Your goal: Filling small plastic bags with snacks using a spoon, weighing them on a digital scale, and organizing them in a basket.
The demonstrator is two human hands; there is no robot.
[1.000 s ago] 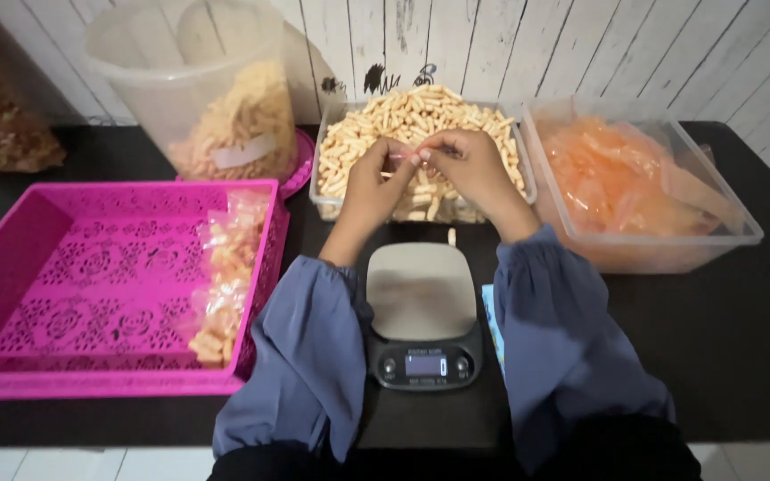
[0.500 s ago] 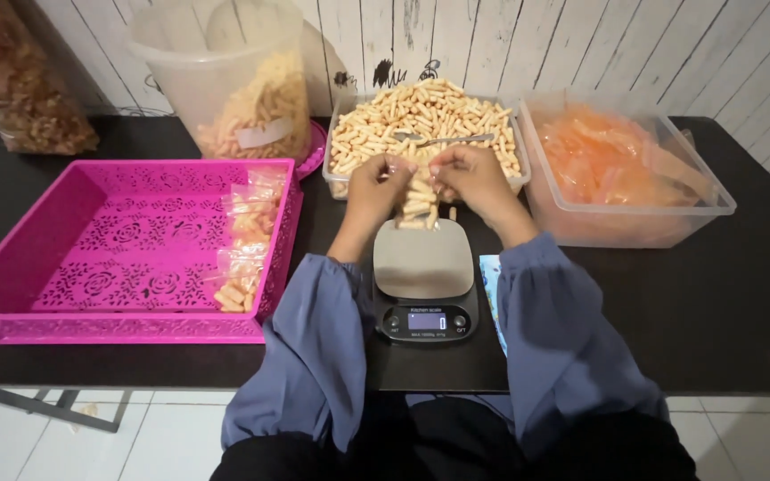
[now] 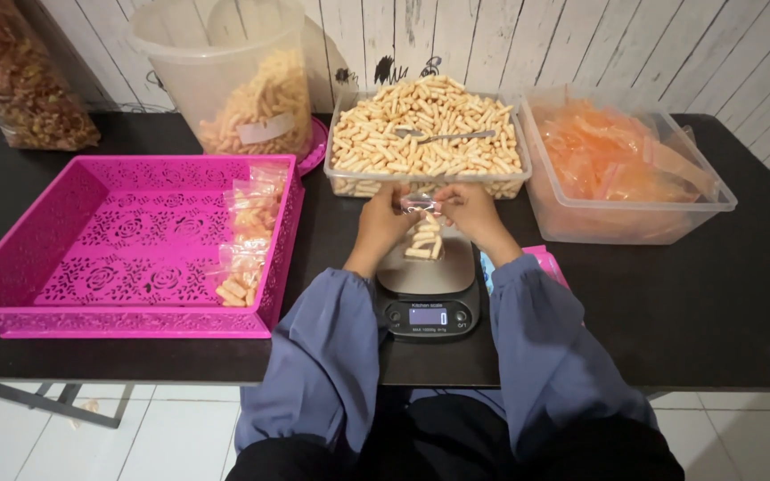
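1. Since the earlier frame both hands have been drawn back from the heap of snack sticks, and a small clear bag [image 3: 422, 233] is now held over the kitchen scale [image 3: 427, 294] — the landmark for everything below.
2. At the near edge of the scale a lit display is seen, and two blue sleeves [image 3: 331, 356] are laid along either side of it.
3. Just above the scale's platform the bag, partly filled with pale sticks, is pinched at its top: the left hand [image 3: 383, 223] is closed on one corner, the right hand [image 3: 467, 212] on the other.
4. Left of the scale a pink perforated basket [image 3: 73, 258] is set, with several filled bags [image 3: 247, 236] stacked against its right wall.
5. Just beyond the scale a clear tub [image 3: 427, 183] heaped with snack sticks is placed — a metal spoon [image 3: 443, 136] is laid on top.
6. Beyond and to the right, a clear bin of orange bags [image 3: 621, 169] is seen.
7. Beyond and to the left, a round tub [image 3: 233, 80] part-filled with sticks is stood.
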